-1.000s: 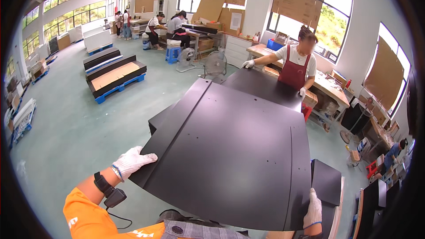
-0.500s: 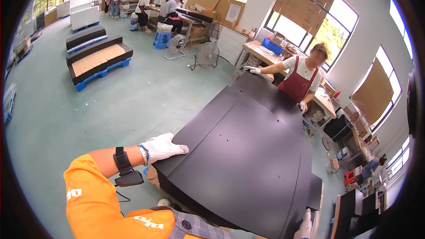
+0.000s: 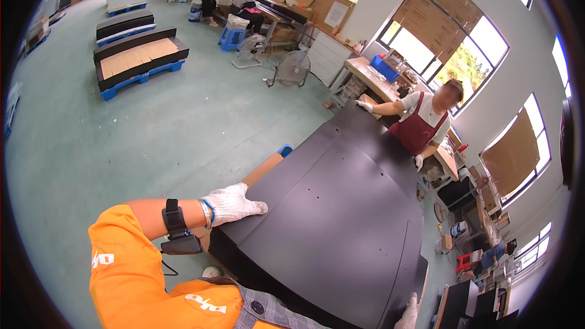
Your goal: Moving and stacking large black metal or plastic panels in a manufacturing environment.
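A large flat black panel with several small holes spans the space in front of me. My left hand, in a white knit glove, grips its left edge, thumb on top and fingers hidden underneath. At the near right edge my right hand, gloved too and partly cut off by the picture's rim, holds the same panel. Across from me a co-worker in a dark red apron has both gloved hands on the far edge. Under the panel, more dark sheet material shows at the near left.
Beyond the left edge, a cardboard-coloured strip and a blue pallet corner stick out. Floor fans stand farther off. Black boards lie on a blue pallet at back left. Workbenches line the window wall; other people work there.
The panel has shifted right over what lies below, baring the cardboard-coloured strip and blue corner on the left. Both my hands and the co-worker's have kept their hold. My view has turned slightly.
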Demonstrator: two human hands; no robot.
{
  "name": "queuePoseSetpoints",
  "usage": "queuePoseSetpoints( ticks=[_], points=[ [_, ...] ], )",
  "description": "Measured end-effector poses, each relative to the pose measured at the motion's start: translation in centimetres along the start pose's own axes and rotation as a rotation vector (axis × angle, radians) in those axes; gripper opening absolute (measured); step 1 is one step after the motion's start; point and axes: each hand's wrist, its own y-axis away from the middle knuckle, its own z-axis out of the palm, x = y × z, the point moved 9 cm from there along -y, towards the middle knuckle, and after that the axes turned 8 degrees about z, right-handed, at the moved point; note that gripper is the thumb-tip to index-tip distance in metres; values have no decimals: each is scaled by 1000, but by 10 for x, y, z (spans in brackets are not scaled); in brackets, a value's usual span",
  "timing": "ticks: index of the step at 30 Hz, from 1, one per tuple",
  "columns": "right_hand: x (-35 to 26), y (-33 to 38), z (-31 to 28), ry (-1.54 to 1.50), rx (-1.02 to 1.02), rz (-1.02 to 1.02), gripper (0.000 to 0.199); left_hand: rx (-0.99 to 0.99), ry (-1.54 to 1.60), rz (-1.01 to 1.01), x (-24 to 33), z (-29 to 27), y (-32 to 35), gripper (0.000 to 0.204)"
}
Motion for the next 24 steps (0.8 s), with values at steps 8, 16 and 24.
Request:
queuePoseSetpoints(
  ticks=[8, 16, 24],
  points=[
    [41, -94, -11, 141, 116, -41, 40, -28, 1, -28, 11, 7, -10, 84],
    [29, -110, -22, 802, 161, -63, 68, 106, 16, 17, 45, 11, -20, 70],
    [13, -113, -39, 884, 109, -295, 40, 218, 28, 64, 38, 28, -28, 66]
  ],
)
